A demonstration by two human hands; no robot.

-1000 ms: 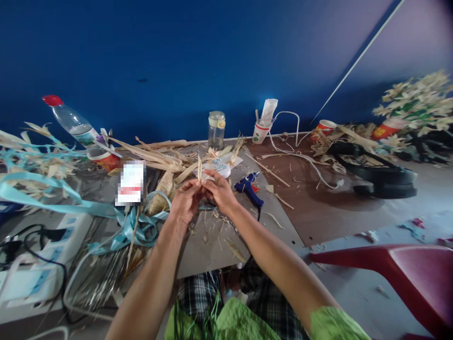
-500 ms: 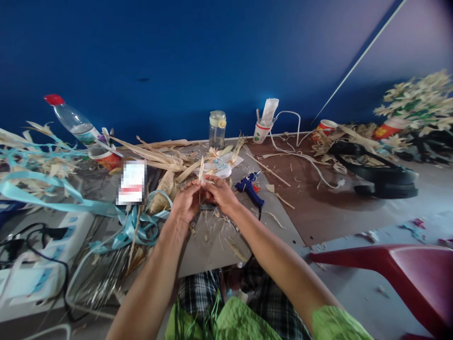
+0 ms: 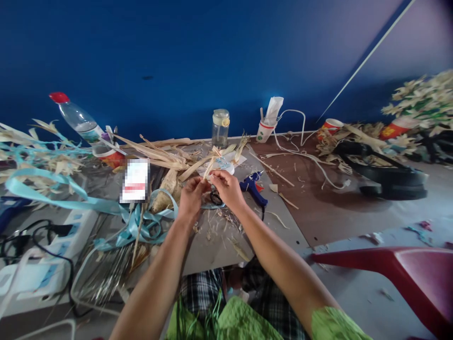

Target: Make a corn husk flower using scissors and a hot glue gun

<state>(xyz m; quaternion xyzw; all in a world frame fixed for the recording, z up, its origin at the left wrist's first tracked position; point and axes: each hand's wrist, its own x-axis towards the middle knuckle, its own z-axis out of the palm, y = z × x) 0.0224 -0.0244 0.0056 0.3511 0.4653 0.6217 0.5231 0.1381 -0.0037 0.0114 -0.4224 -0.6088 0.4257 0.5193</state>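
My left hand (image 3: 192,197) and my right hand (image 3: 227,187) are close together over the grey board (image 3: 205,255). Both have their fingers pinched on a pale strip of dried corn husk (image 3: 208,170), which points upward between them. The fingers hide its lower end. Just under my hands shows a black loop that looks like a scissor handle (image 3: 216,198). A blue glue gun (image 3: 253,188) lies to the right of my right hand. Left of my left hand rests a bundled dried husk (image 3: 166,189), with light-blue ribbon (image 3: 138,224) looped beside it.
Long husk strips (image 3: 155,153) and a clear jar (image 3: 220,128) are along the wall. A white cup (image 3: 265,131), cable (image 3: 307,158) and black headband-like object (image 3: 385,174) stand right. A phone (image 3: 134,182), tilted bottle (image 3: 79,120) and power strip (image 3: 60,255) occupy the left. A red chair (image 3: 406,264) is nearby.
The husk strip has tilted to the right in my fingers. My hands have shifted slightly, and the black loop beneath them has come into sight. The whole view has moved a little.
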